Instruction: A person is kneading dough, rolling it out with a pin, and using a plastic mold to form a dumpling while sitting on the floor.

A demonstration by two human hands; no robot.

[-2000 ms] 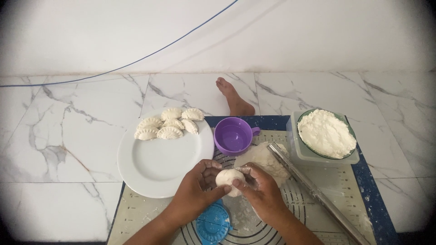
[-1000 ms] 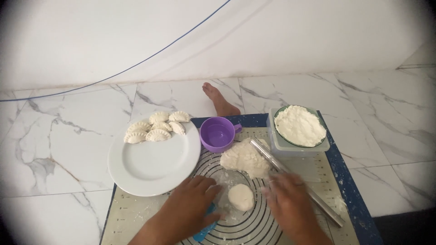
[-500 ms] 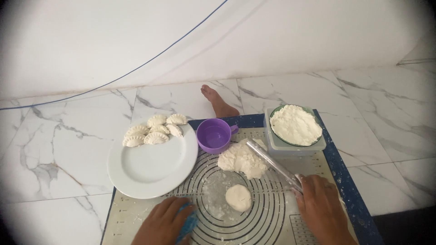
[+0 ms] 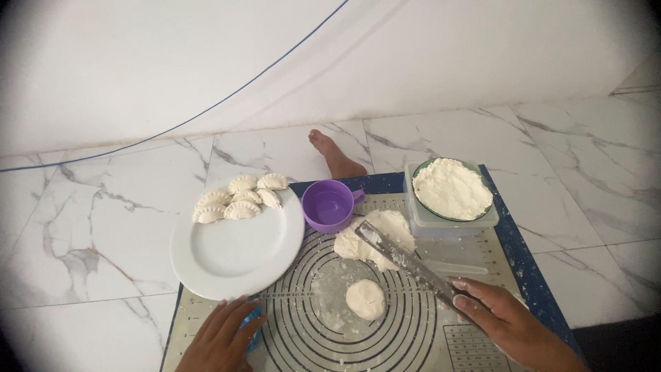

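A small round disc of dough [image 4: 365, 299] lies on the rolling mat [image 4: 482, 255] with ring markings. My right hand [image 4: 506, 324] grips the near end of a floured steel rolling pin [image 4: 406, 260], which slants up toward a lump of dough [image 4: 375, 238]. My left hand [image 4: 220, 337] rests at the mat's near left corner on a blue dumpling press [image 4: 256, 322], mostly hidden beneath it. The disc lies between both hands, touched by neither.
A white plate [image 4: 237, 251] holds several pleated dumplings [image 4: 237, 200] at its far edge. A purple cup [image 4: 330, 205] stands beside it. A bowl of white filling [image 4: 451, 189] sits on a clear container. A bare foot [image 4: 334, 155] rests on the marble floor beyond.
Both hands let go of the dough disc, which now lies on the mat. My right hand moved right and took the rolling pin; my left dropped to the blue press.
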